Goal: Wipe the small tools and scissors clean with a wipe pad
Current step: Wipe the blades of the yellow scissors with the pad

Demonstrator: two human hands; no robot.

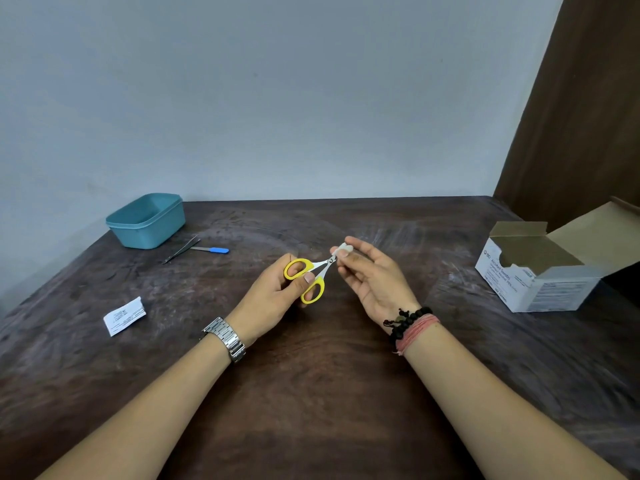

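- At the lower left of the frame we see a torn white wrapper [124, 316] lying flat on the dark surface [311, 393], likely the sachet the wipe came from, dropped out of the working area.
- Toward the upper left sits a teal tub [147, 220], open side up, and just beside it to the right lie tweezers [180, 251] and a blue-handled tool [211, 250]; we judge these are parked there waiting their turn, though whether they touch each other is hard to tell at this size.
- Left of centre, our left hand [277, 289] grips the scissors [310, 277] by the yellow handles, a finger through the upper loop and the thumb pressed against the lower one, so the blades point up and to the right, off the surface, where the other hand can reach them. The wrist with its metal watch [225, 337] is lifted, forearm angled in from the lower left.
- At centre, the wipe pad [343, 250] is folded over the blade tips.
- Right of centre, our right hand [370, 282] pinches the pad between thumb and forefinger, remaining fingers [349, 280] loosely spread, palm turned up and leftward; beaded bracelets [408, 323] ring the wrist.
- At the right edge stands the opened swab box [540, 282], flap up, near enough for a fresh pad.
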